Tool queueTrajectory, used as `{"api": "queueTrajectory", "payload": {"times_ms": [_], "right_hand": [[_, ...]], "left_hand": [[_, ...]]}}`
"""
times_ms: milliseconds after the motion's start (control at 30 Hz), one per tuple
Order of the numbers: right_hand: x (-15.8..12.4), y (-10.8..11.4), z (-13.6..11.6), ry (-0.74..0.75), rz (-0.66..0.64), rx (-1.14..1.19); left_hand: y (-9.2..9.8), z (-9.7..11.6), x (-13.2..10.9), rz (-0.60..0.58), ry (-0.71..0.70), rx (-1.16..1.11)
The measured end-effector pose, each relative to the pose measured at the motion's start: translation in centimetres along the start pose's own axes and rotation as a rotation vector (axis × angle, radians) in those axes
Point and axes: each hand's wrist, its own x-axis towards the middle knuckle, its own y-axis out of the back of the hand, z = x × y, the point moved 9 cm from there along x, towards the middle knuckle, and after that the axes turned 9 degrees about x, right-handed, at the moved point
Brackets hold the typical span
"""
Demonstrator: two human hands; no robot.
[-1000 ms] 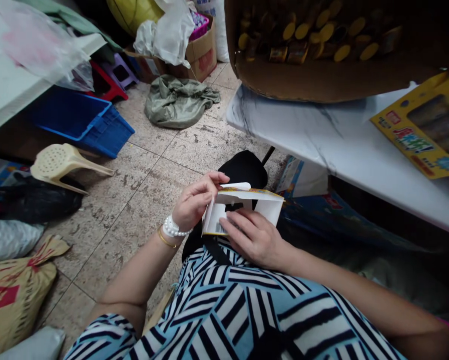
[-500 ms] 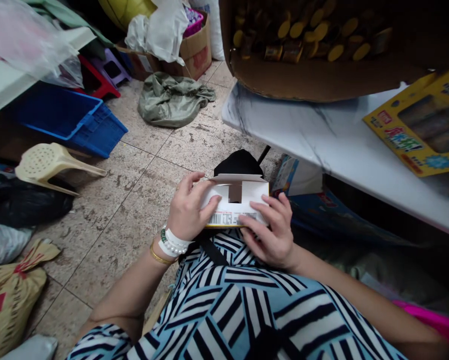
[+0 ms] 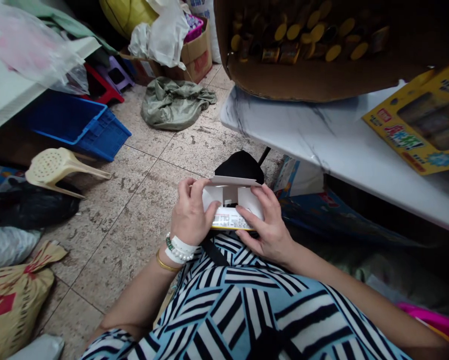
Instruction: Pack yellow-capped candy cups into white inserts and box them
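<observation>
A small cardboard box with white inner flaps rests at my lap, its end facing up and partly open. Printing shows along its near edge, and a dark gap lies between the two side flaps. My left hand grips the box's left side, thumb over the left flap. On the right, my right hand holds the other side, its fingers curled at the flap and near edge. The long top flap stands raised at the far side. What is inside the box cannot be made out.
A large carton of yellow-lidded jars lies on the marbled table. Beside it stands a yellow windowed box. To the left are a cream stool, a blue crate and a tied sack. A grey-green cloth lies on the floor.
The side flaps have tipped inward and the printed front strip shows more. My right hand has moved up and inward, its fingers bending closer around the box. The view has shifted slightly.
</observation>
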Motion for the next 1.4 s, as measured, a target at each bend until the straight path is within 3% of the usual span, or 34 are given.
{"api": "queueTrajectory", "payload": {"times_ms": [133,267,467,600,667,767,867,933,1033,1167,1267,1333,1400], "right_hand": [[-0.3,-0.7,-0.6,0.062,-0.063,-0.004],[-0.5,-0.7,-0.6,0.059,-0.076,0.013],[-0.4,2.9,-0.2,0.051,0.154,0.276],[0.5,2.5,0.2,0.034,0.087,0.321],[0.9,1.9,0.7,-0.016,0.097,0.273],[1.1,2.3,1.9,-0.117,0.264,0.181],[1.1,2.5,4.4,-0.325,0.383,0.193],[1.3,1.4,6.8,-0.505,0.321,0.39],[1.3,-0.9,8.8,-0.697,0.108,0.624],[1.2,-0.3,9.0,-0.713,0.094,0.505],[1.1,-0.4,8.3,-0.716,0.101,0.45],[1.0,-0.5,7.9,-0.733,0.111,0.421],[1.0,-0.5,7.6,-0.742,0.119,0.389]], "left_hand": [[-0.2,-1.8,0.4,0.009,0.113,0.012],[-0.8,-2.4,0.4,-0.054,0.12,-0.175],[-1.0,-3.1,-1.2,-0.13,0.103,-0.641],[-1.7,-3.3,-2.1,-0.169,0.105,-0.564],[-2.1,-3.3,-2.2,-0.174,0.127,-0.528],[-2.6,-3.1,-1.9,-0.182,0.103,-0.546],[-2.8,-3.1,-1.6,-0.198,0.077,-0.526],[-1.7,-2.8,-1.3,-0.129,0.028,-0.459],[0.9,-0.6,-1.4,0.016,-0.107,-0.285],[3.5,2.6,-2.2,0.098,-0.185,-0.067],[5.9,3.4,-3.0,0.323,-0.162,-0.007],[6.1,4.1,-3.4,0.39,-0.214,0.011],[4.6,4.9,-3.2,0.298,-0.279,0.059]]}}
